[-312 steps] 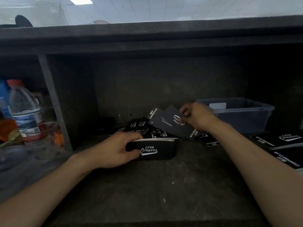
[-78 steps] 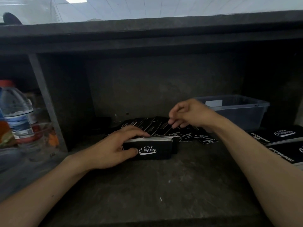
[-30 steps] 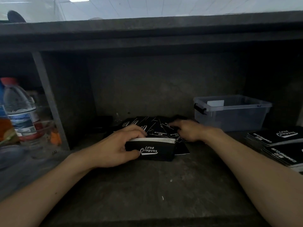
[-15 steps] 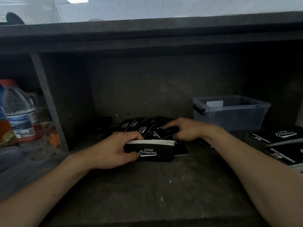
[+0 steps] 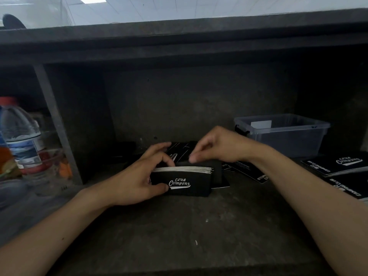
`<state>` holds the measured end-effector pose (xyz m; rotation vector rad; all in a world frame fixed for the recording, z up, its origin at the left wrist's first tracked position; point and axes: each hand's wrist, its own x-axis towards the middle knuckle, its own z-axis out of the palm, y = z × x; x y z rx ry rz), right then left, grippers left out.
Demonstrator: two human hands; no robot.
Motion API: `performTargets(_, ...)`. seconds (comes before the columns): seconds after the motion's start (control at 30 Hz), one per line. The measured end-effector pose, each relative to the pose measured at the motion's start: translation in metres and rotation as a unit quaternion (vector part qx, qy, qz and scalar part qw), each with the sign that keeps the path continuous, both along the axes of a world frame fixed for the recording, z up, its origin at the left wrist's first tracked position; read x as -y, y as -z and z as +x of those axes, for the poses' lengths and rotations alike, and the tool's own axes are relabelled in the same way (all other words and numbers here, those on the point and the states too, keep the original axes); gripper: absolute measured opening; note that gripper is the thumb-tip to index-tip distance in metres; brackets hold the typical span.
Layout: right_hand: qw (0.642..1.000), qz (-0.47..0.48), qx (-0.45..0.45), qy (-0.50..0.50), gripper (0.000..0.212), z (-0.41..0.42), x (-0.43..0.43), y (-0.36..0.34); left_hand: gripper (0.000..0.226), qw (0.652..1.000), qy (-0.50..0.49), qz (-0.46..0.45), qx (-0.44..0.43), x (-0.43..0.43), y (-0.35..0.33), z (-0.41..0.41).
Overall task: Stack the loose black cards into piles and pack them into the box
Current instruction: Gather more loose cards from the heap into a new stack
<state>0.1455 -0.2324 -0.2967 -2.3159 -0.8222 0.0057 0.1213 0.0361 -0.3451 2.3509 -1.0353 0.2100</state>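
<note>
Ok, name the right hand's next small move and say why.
Probably slide the card that the right hand pinches down against the back of the stack. The left hand grips the stack upright on its edge, and the card hangs just behind its top edge, not yet level with the rest. More loose cards lie behind, so the pile is not finished.

From here I count two bare hands, the left hand (image 5: pixel 137 182) and the right hand (image 5: pixel 217 146). One upright bundle of black printed cards (image 5: pixel 185 182). Several loose black cards (image 5: pixel 247 171), overlapping too much to number. Two flat piles of black cards (image 5: pixel 336 165). One clear plastic box (image 5: pixel 286 138). One clear red-capped water bottle (image 5: pixel 22 140).
</note>
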Motion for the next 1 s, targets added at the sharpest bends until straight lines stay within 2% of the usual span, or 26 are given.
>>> performTargets(0.07,0.994,0.005,-0.108,-0.027,0.022,-0.004,-0.006,0.005,0.049,0.999,0.007,-0.028,-0.035,0.003,-0.001,-0.003)
performTargets(0.13,0.986,0.034,-0.161,-0.012,0.022,0.001,-0.002,0.006,0.054,0.996,0.004,-0.049,-0.080,0.005,-0.003,-0.006)
performTargets(0.2,0.990,-0.020,-0.138,0.015,0.025,0.005,0.008,0.002,0.052,0.995,0.003,-0.045,-0.090,0.003,-0.006,-0.008)
performTargets(0.3,0.975,-0.192,-0.099,0.042,0.047,0.001,0.014,0.001,0.038,0.998,0.003,-0.015,-0.068,-0.001,-0.010,-0.008)
performTargets(0.37,0.969,-0.225,-0.089,0.053,0.051,-0.002,0.010,0.002,0.034,0.997,0.001,-0.009,-0.072,-0.001,-0.011,-0.009)
performTargets(0.6,0.971,-0.225,-0.044,0.073,0.032,-0.006,0.004,0.003,0.028,0.999,0.004,-0.007,-0.046,0.000,-0.009,-0.009)
performTargets(0.73,0.973,-0.217,0.034,0.069,0.016,-0.005,0.000,0.007,0.032,0.999,0.015,0.002,-0.043,0.000,-0.006,-0.006)
performTargets(0.83,0.978,-0.155,0.108,0.085,0.011,0.000,0.006,0.002,0.029,1.000,0.009,0.008,-0.022,-0.004,-0.004,-0.002)
performTargets(0.87,0.984,-0.116,0.105,0.086,0.011,0.001,0.009,-0.001,0.029,1.000,0.004,0.012,-0.010,-0.005,-0.004,-0.002)
performTargets(0.93,0.997,-0.044,0.044,0.052,0.011,-0.001,0.012,-0.006,0.032,1.000,-0.006,0.014,-0.001,-0.003,-0.006,-0.004)
performTargets(1.0,0.999,-0.027,-0.032,-0.009,0.014,-0.007,0.008,-0.007,0.037,1.000,-0.002,0.000,-0.016,0.000,-0.006,-0.006)
